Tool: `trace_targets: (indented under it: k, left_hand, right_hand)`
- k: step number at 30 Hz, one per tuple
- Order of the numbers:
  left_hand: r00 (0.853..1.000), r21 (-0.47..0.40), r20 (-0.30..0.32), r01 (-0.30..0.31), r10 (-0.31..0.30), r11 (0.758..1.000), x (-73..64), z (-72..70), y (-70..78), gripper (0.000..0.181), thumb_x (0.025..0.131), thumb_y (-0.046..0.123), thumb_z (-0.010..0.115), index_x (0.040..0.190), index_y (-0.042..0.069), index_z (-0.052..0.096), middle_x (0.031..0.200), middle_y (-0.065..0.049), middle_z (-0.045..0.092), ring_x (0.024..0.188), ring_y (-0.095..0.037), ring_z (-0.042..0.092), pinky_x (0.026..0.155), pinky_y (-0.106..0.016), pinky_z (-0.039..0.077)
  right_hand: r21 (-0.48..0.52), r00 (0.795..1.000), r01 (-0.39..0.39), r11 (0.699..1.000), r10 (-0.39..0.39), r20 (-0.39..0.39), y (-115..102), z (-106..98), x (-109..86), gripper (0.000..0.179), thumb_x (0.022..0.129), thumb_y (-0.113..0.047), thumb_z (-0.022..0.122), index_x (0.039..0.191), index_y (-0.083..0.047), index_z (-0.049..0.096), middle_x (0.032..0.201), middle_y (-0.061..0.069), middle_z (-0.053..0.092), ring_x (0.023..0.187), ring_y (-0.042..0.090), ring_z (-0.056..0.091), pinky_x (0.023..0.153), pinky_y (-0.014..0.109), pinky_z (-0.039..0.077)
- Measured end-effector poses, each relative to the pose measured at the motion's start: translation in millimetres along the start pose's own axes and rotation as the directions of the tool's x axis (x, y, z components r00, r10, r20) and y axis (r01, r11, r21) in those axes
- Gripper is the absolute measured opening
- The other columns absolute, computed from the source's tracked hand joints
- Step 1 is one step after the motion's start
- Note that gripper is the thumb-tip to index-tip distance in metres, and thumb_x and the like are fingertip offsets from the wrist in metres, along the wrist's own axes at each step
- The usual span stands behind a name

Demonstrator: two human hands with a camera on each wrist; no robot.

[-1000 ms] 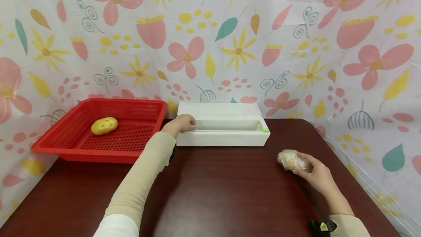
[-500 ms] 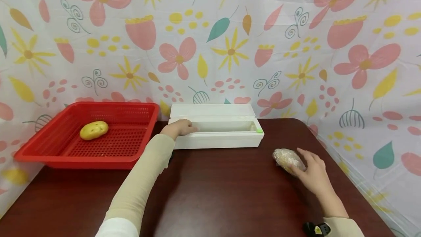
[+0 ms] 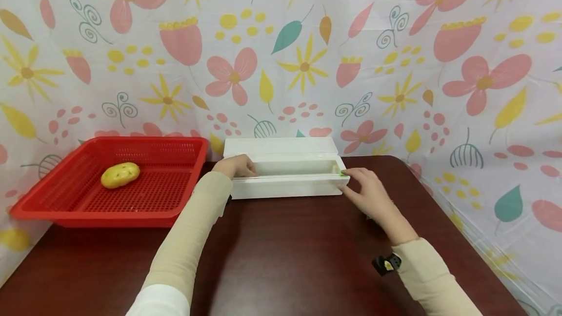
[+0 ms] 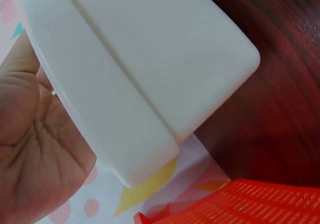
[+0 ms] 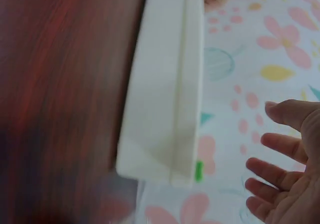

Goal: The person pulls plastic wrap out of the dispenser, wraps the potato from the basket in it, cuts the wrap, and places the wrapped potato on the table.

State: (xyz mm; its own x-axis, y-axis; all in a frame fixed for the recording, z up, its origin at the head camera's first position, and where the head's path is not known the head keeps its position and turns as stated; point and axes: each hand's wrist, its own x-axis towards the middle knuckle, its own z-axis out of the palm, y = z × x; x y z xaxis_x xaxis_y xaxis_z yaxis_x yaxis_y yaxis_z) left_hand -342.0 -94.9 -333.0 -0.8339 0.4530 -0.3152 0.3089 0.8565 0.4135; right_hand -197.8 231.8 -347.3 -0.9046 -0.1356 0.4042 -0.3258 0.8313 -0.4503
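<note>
A long white box, like a cling film dispenser, lies against the patterned backdrop with its lid tipped back. My left hand is at its left end, fingers reaching over the front rim into the opening; I cannot tell whether they grip anything, since the box hides the fingertips in the left wrist view. My right hand reaches to the right end, fingertips by the green tab. In the right wrist view its fingers are spread, holding nothing. The film-wrapped potato is almost wholly hidden behind the right hand.
A red perforated basket stands on the left of the dark wooden table, with a yellow potato inside. The floral backdrop rises directly behind the box and basket.
My right hand has let go of the wrapped potato and moved left and away from me to the box's right end. The left hand stays at the left end. The view has swung slightly right.
</note>
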Motion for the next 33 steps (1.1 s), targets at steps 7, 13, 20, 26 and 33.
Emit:
trace_targets:
  k: [7, 13, 20, 26, 33]
  left_hand:
    - [1.0, 0.027, -0.025, -0.009, 0.01, 1.0, 2.7, 2.6, -1.9, 0.028, 0.091, 0.009, 0.06, 0.118, 0.003, 0.066, 0.123, -0.013, 0.064, 0.117, -0.027, 0.056, 0.099, -0.038, 0.044]
    - [0.999, 0.029, -0.045, -0.018, 0.019, 0.999, 6.1, 7.0, -6.0, 0.022, 0.088, 0.006, 0.061, 0.108, 0.005, 0.071, 0.117, -0.011, 0.067, 0.113, -0.027, 0.058, 0.096, -0.038, 0.047]
    - [0.995, 0.066, -0.064, -0.067, 0.071, 0.996, 11.3, 10.2, -10.6, 0.017, 0.09, 0.01, 0.061, 0.098, 0.007, 0.075, 0.111, -0.01, 0.069, 0.1, -0.021, 0.06, 0.09, -0.033, 0.049]
    - [0.985, 0.097, -0.122, -0.109, 0.121, 0.989, 13.5, 10.4, -13.8, 0.019, 0.089, 0.008, 0.062, 0.073, 0.005, 0.071, 0.073, -0.001, 0.06, 0.065, -0.013, 0.041, 0.065, -0.023, 0.037]
    - [0.969, 0.153, -0.174, -0.151, 0.177, 0.977, 15.5, 13.2, -18.1, 0.016, 0.088, 0.01, 0.065, 0.075, 0.007, 0.074, 0.077, -0.002, 0.066, 0.066, -0.011, 0.043, 0.066, -0.022, 0.039]
  right_hand:
    - [-0.007, 0.991, 0.101, 0.995, -0.1, 0.088, -12.9, 31.0, 32.5, 0.037, 0.088, -0.02, 0.068, 0.119, -0.001, 0.062, 0.118, 0.018, 0.061, 0.115, 0.037, 0.052, 0.095, 0.053, 0.043]
    - [0.098, 0.988, 0.055, 0.994, -0.068, 0.141, -13.1, 52.2, 43.6, 0.039, 0.09, -0.018, 0.064, 0.122, 0.004, 0.059, 0.122, 0.022, 0.058, 0.118, 0.039, 0.051, 0.096, 0.052, 0.043]
    - [0.062, 0.996, 0.05, 0.997, -0.054, 0.067, -14.5, 71.2, 44.1, 0.037, 0.085, -0.012, 0.069, 0.114, 0.009, 0.061, 0.113, 0.027, 0.061, 0.11, 0.04, 0.055, 0.092, 0.051, 0.046]
    - [0.022, 0.998, 0.046, 0.999, -0.047, 0.043, -16.4, 78.0, 47.3, 0.037, 0.083, -0.013, 0.07, 0.112, 0.009, 0.062, 0.11, 0.027, 0.062, 0.106, 0.04, 0.057, 0.09, 0.05, 0.048]
    - [-0.011, 0.983, -0.047, 0.999, 0.048, 0.18, -20.1, 75.5, 56.3, 0.039, 0.096, -0.023, 0.055, 0.123, 0.006, 0.058, 0.121, 0.025, 0.059, 0.112, 0.039, 0.056, 0.094, 0.05, 0.045]
